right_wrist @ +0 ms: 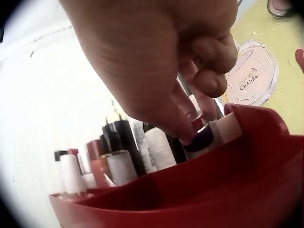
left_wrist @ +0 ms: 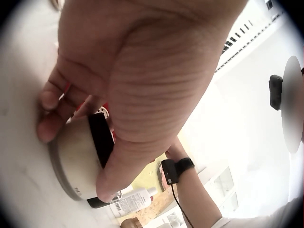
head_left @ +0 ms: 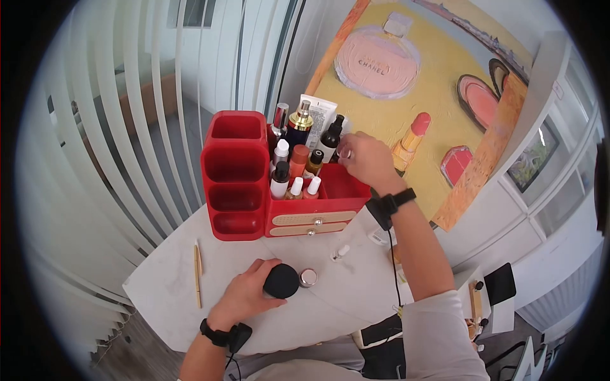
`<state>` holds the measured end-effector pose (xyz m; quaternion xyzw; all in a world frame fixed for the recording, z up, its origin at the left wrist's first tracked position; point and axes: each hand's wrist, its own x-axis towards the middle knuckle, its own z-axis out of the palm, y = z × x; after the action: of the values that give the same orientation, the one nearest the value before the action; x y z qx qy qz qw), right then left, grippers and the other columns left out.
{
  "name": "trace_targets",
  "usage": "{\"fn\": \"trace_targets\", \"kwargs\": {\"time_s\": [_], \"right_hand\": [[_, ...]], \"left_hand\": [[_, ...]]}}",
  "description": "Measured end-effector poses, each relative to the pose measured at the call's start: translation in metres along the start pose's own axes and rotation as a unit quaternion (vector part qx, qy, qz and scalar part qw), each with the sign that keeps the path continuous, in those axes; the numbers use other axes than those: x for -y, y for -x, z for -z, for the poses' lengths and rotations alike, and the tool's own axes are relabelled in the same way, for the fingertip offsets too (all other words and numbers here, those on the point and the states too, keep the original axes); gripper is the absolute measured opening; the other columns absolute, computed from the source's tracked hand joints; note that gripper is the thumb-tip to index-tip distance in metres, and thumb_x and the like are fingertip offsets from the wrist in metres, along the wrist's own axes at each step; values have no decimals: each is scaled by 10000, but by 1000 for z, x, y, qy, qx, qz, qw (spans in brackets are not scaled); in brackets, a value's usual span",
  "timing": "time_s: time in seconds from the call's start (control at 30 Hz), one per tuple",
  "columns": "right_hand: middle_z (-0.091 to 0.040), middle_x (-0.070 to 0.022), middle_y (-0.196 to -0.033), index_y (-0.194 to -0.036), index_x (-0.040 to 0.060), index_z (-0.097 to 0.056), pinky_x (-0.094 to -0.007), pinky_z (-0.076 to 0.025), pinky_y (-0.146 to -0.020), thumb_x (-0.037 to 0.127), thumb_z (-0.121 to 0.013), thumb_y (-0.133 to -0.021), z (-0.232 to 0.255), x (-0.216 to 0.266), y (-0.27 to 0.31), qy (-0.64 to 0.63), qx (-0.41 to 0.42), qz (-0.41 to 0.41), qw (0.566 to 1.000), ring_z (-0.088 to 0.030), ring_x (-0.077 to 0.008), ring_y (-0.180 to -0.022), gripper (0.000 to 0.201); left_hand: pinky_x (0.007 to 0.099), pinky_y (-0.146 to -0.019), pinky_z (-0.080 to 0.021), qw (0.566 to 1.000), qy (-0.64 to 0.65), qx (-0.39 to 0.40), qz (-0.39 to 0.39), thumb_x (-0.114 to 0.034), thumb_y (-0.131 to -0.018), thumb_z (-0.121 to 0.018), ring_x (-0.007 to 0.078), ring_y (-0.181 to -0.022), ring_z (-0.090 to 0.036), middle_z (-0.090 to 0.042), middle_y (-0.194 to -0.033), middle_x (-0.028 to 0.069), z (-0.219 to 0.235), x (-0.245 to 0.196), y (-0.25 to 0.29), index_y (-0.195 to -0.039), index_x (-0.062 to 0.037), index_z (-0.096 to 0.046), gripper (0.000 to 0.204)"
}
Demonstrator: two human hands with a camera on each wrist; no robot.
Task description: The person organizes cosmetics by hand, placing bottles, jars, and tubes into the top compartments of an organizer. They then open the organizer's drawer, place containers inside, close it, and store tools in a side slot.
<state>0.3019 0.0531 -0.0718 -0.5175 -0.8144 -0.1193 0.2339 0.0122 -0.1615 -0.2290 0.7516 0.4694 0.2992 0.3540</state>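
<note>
My left hand (head_left: pixel 244 295) grips a jar with a black lid (head_left: pixel 281 281) on the white table, thumb and fingers around its sides. In the left wrist view the jar's body (left_wrist: pixel 78 154) is cream-coloured. At the back right of a red cosmetics organizer (head_left: pixel 314 208), my right hand (head_left: pixel 372 162) pinches a small container with a dark blue band (right_wrist: pixel 200 141) and a glassy top; its kind I cannot tell. Beside those fingers stands a black spray bottle (head_left: pixel 331 136) with a white label. A small silver-lidded jar (head_left: pixel 308 277) sits just right of the black-lidded one.
Several bottles and a white tube (head_left: pixel 319 114) crowd the organizer, whose left tower (head_left: pixel 235 146) has stacked compartments. A small white-capped bottle (head_left: pixel 341 252) and two thin gold-coloured sticks (head_left: pixel 197 276) lie on the table. Behind leans a painting (head_left: pixel 362 114); vertical blinds (head_left: pixel 136 95) hang at left.
</note>
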Motion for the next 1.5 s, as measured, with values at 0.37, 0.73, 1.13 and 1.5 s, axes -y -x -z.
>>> {"fn": "trace_targets", "kwargs": {"time_s": [0.37,0.73,1.13,1.5], "right_hand": [[-785,-198,-1043,-1086,88,-779,-505,-598,-864,26,-652,-877,-14,-16,-20,38,176,10,984,-748,-407,-999,252],[-741,-270,-1070,-1085,-27,-711,-523,-598,-835,218,-794,-939,40,-8,205,84,79,-179,977,-734,-464,-949,297],[-629,-215,-1208,-1302,27,-620,-497,-619,-774,204,-875,-848,-3,-1,258,96,167,-246,950,-738,-433,-927,550],[-676,-125,-1260,-1379,147,-723,-424,-605,-768,194,-833,-910,59,19,112,-111,-141,14,984,-760,-319,-946,485]], "left_hand": [[457,-915,-600,1000,-13,0,3,-161,-723,-971,413,-1077,-707,-653,-1247,175,1,-4,1,-1456,-100,-556,844],[503,-926,-601,999,-36,-13,3,-154,-743,-943,461,-1095,-710,-649,-1323,181,-2,-4,4,-1504,-121,-518,872],[490,-949,-606,1000,-13,16,17,-200,-776,-939,450,-1114,-716,-634,-1347,168,-1,-9,0,-1515,-130,-507,859],[358,-820,-612,999,17,33,38,-170,-761,-967,294,-971,-732,-636,-1320,124,0,-11,-4,-1527,-123,-522,887]]}}
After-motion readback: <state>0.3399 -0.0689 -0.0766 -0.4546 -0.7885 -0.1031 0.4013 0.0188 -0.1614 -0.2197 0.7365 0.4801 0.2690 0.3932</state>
